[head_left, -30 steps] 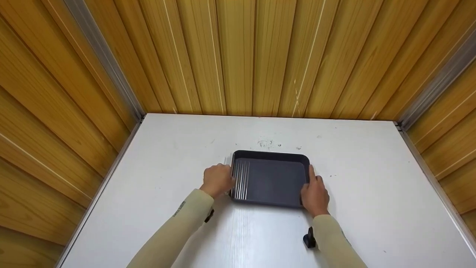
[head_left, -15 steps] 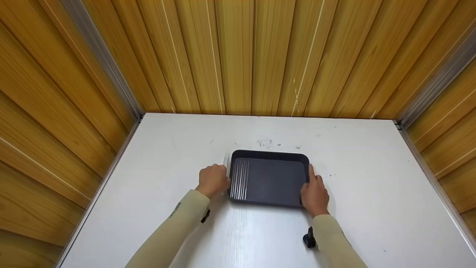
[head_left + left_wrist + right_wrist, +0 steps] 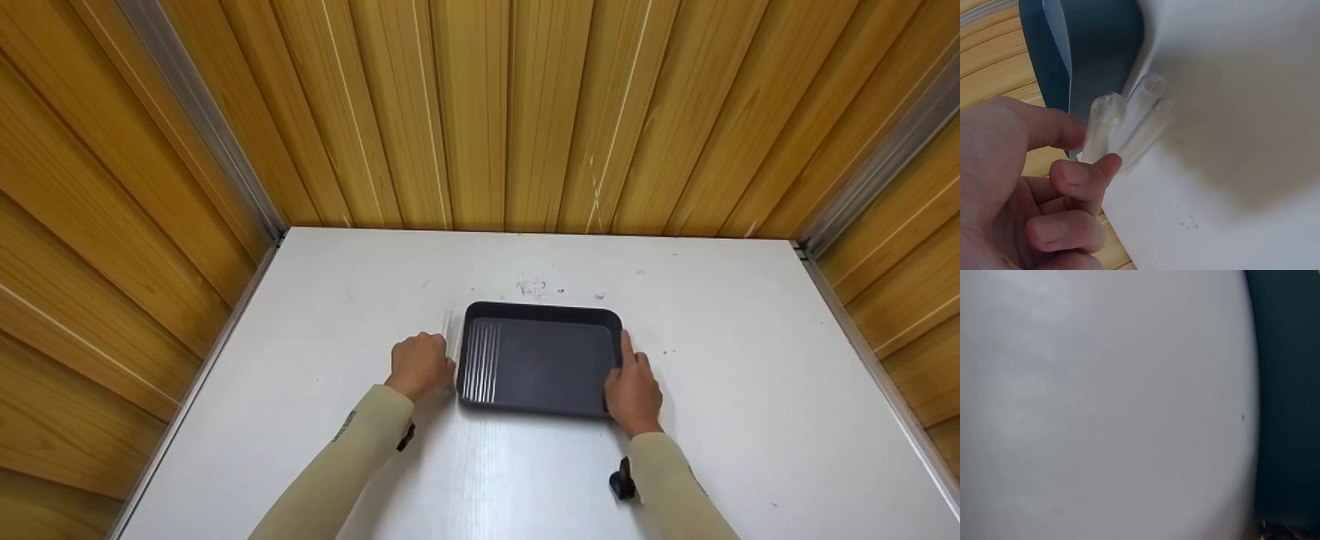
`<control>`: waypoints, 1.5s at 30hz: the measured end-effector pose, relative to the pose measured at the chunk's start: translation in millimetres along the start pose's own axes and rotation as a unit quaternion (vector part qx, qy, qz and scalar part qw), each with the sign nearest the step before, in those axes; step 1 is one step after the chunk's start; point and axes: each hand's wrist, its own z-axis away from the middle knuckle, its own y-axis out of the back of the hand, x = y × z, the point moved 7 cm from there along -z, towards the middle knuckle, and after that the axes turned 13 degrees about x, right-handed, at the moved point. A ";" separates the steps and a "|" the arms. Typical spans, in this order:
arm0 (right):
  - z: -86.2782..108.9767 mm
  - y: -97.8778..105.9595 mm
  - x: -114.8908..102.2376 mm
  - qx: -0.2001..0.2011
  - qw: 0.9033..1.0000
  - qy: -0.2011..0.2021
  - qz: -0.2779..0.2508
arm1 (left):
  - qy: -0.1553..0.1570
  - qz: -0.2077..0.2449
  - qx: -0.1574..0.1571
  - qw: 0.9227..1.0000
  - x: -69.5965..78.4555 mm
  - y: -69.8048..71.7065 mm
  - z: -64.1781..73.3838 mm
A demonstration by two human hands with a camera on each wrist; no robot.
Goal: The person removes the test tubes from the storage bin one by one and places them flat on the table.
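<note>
My left hand point(image 3: 420, 366) pinches clear tubes point(image 3: 450, 334) just outside the left edge of a dark grey rectangular tray point(image 3: 559, 367). In the left wrist view, thumb and fingertips grip a round-ended clear tube point(image 3: 1103, 126), with two more tubes point(image 3: 1143, 104) slanting beside it, slightly blurred. Inside the tray, along its left side, several clear, shiny tubes point(image 3: 480, 364) lie in a row. My right hand point(image 3: 634, 394) holds the tray's right rim, thumb over the inside and fingers along the outer wall. The right wrist view shows only the tray's dark side point(image 3: 1289, 394) and tabletop.
The white table point(image 3: 300, 315) has small dark marks behind the tray. Wood-patterned panels point(image 3: 480, 112) with metal corner posts rise at the back and both sides. A black wrist mount point(image 3: 622, 480) hangs under the right sleeve.
My left hand has moved left with the tubes, from the tray's left rim to just outside it. The tray has shifted very slightly left; my right hand keeps its hold.
</note>
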 end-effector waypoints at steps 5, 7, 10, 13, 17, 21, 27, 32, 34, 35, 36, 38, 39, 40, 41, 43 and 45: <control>0.5 0.1 0.6 -0.004 1.000 -0.004 0.002 | 0.001 -0.003 0.007 1.000 -2.7 -0.6 1.3; 0.5 -0.1 0.6 -0.005 1.000 -0.004 0.001 | 0.001 -0.003 0.007 1.000 -3.8 -1.2 1.3; 0.8 -0.1 0.3 -0.004 1.000 -0.003 0.002 | 0.003 0.000 0.005 1.000 -5.9 -2.7 0.7; 1.1 0.3 -1.0 -0.001 1.000 0.001 0.000 | 0.003 0.000 0.004 1.000 -8.0 -4.8 0.5; 2.0 1.1 -3.2 0.000 1.000 0.006 -0.004 | 0.003 -0.002 0.007 1.000 -10.5 -7.3 0.4; 2.6 1.3 -3.5 -0.001 1.000 0.005 -0.006 | 0.006 -0.008 0.013 1.000 -13.4 -9.5 -0.4; 2.6 1.1 -3.0 0.000 1.000 0.003 -0.006 | 0.010 -0.005 0.014 1.000 -15.0 -12.5 -1.3; 2.3 0.2 -2.3 -0.002 1.000 0.000 -0.007 | 0.009 -0.001 0.012 1.000 -14.6 -14.6 -2.2; 1.9 0.1 -2.3 -0.002 1.000 0.000 -0.009 | 0.010 0.000 0.010 1.000 -14.6 -15.2 -2.7; 1.9 0.1 -2.3 -0.002 1.000 -0.001 -0.009 | 0.010 -0.001 0.010 1.000 -14.5 -15.4 -2.9; 1.8 0.2 -2.3 -0.002 1.000 -0.001 -0.010 | 0.011 -0.002 0.010 1.000 -14.5 -15.6 -3.1; 1.7 0.4 -2.0 -0.002 1.000 -0.001 -0.008 | 0.012 -0.001 0.009 1.000 -14.3 -15.9 -3.3; 1.6 0.5 -2.1 -0.002 1.000 0.000 -0.008 | 0.012 -0.001 0.008 1.000 -14.2 -16.0 -3.2; 1.6 0.7 -2.1 -0.001 1.000 0.000 -0.007 | 0.012 0.000 0.008 1.000 -14.0 -16.0 -3.2; 1.6 1.0 -2.0 0.000 1.000 0.000 -0.007 | 0.012 0.000 0.009 1.000 -13.6 -15.8 -3.2; 1.3 1.4 -1.9 0.002 1.000 0.001 -0.005 | 0.008 0.001 0.007 1.000 -12.8 -15.9 -2.9; 1.0 1.7 -1.8 0.004 1.000 0.001 -0.004 | 0.004 0.002 0.007 1.000 -11.8 -15.5 -2.9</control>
